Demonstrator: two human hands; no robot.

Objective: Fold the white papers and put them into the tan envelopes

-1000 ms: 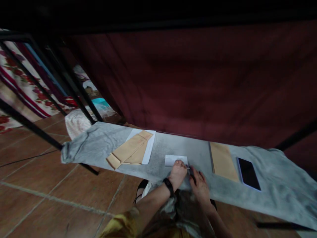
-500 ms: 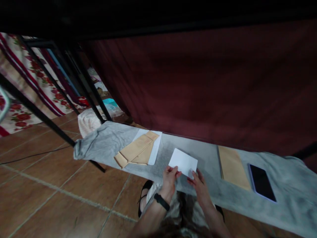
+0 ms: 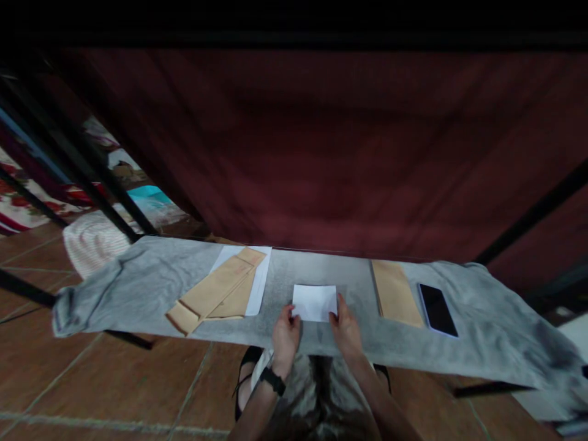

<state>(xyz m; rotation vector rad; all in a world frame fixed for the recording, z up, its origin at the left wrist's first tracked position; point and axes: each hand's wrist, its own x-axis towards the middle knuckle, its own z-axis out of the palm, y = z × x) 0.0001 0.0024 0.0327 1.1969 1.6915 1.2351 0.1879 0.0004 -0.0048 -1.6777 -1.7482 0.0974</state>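
Note:
A small white sheet of paper [image 3: 315, 300], perhaps folded, lies over the grey cloth between my hands. My left hand [image 3: 285, 334], with a black watch on the wrist, pinches its left edge near the lower corner. At the opposite edge, the thumb and fingers of my right hand [image 3: 346, 331] close on the paper. To the left, folded brown paper pieces [image 3: 218, 286] overlap a larger white sheet [image 3: 258, 291]. A flat brown paper piece or stack [image 3: 397, 295] rests to the right, beside a dark-screened phone [image 3: 438, 311].
Grey cloth [image 3: 316, 263] covers the long narrow bench. A maroon curtain [image 3: 344, 159] hangs behind it, with black metal bars [image 3: 533, 211] at both sides. A striped white bundle [image 3: 94, 242] and a turquoise item [image 3: 149, 195] sit at the left over the tiled floor [image 3: 138, 380].
The view has turned to the right and levelled. Both hands still hold the white paper, which was tilted and now sits squarely in front of me.

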